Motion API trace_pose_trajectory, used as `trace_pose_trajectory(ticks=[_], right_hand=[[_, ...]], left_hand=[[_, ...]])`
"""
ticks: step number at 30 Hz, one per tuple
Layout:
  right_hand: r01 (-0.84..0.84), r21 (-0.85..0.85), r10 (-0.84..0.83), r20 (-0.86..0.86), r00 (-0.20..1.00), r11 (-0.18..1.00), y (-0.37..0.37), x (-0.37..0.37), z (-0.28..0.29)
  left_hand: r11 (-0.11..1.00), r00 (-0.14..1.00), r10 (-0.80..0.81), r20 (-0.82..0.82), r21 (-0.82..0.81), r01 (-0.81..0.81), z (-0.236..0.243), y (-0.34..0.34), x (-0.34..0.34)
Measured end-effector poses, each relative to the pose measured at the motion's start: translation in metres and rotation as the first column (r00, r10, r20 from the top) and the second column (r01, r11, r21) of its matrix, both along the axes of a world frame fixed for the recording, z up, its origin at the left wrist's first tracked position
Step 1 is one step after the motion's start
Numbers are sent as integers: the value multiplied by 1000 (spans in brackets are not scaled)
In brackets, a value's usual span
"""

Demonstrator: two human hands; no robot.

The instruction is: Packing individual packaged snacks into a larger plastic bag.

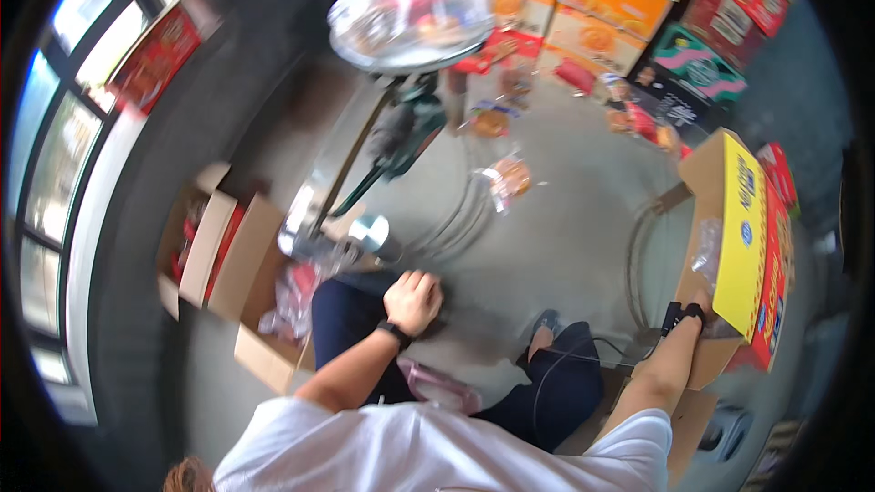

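Observation:
My left hand [413,302] is curled into a fist beside my left knee, with a dark band on the wrist. Nothing sticks out of its fingers. My right arm reaches out to the right, a black device strapped at the wrist, and my right hand [698,303] is inside an open cardboard box [740,237] with a yellow side. The box wall and flap hide its fingers. Clear plastic packaging [707,251] shows inside that box, just beyond the hand. Between my legs lies a pinkish object [439,386], too blurred to name.
Ahead, a round metal pan [410,56] on a stand carries clear plastic bags. Wrapped snacks [509,178] lie scattered on the floor. Stacked orange cartons [602,14] stand at the back right. Open cardboard boxes [264,251] with red packets are at the left, near the windows.

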State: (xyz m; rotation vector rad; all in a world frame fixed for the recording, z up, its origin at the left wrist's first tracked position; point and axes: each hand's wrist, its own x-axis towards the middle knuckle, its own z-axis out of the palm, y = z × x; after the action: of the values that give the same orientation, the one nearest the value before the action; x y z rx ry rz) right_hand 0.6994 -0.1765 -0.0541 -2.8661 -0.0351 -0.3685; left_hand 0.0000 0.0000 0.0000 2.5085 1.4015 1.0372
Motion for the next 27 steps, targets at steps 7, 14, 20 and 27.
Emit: trace_pose_trajectory(ticks=[7,14,20,27], right_hand=[[36,168,-12,-144,989,985,34,-85,91],[-199,613,400,-208,893,764,39,-110,50],[-257,883,749,-145,647,393,62,-244,69],[-339,904,946,-171,274,262,97,-409,91]], left_hand=[[1000,998,-13,68,18,12,-3,11,6],[996,997,-36,75,-80,42,-5,5,3],[963,989,-91,117,-243,118,17,-6,-6],[830,833,-366,415,-260,494,166,11,-2]])
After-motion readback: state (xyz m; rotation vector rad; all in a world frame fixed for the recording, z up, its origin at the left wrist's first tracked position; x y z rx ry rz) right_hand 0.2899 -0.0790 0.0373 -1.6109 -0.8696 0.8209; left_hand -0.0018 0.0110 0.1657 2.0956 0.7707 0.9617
